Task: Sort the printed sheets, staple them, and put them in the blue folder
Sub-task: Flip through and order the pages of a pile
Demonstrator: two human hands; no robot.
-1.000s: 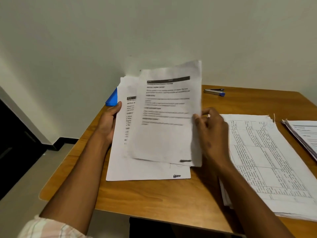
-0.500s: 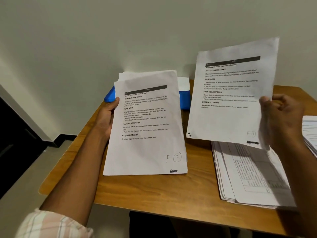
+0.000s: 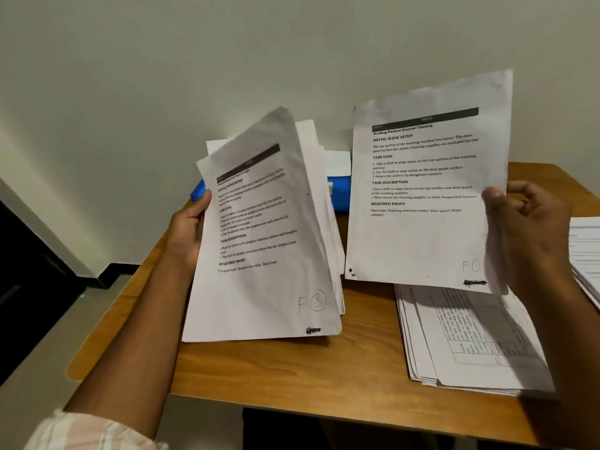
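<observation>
My left hand [image 3: 188,232] grips the left edge of a small stack of printed sheets [image 3: 263,254], tilted up off the table; the top page is marked "F 3". My right hand [image 3: 526,228] pinches the right edge of a single printed sheet [image 3: 422,196] headed "Washing Machine Exterior Cleaning", marked "F 1", held upright in the air. The blue folder [image 3: 339,193] lies at the back of the table against the wall, mostly hidden behind both papers. No stapler is visible now.
A pile of printed table sheets [image 3: 467,345] lies on the wooden table [image 3: 292,378] under my right hand. Another paper pile [image 3: 586,251] sits at the right edge. The wall stands right behind the table; floor drops off at left.
My right hand has lifted one sheet off the left stack and carried it right and up. My left hand has tilted the remaining stack up off the table.
</observation>
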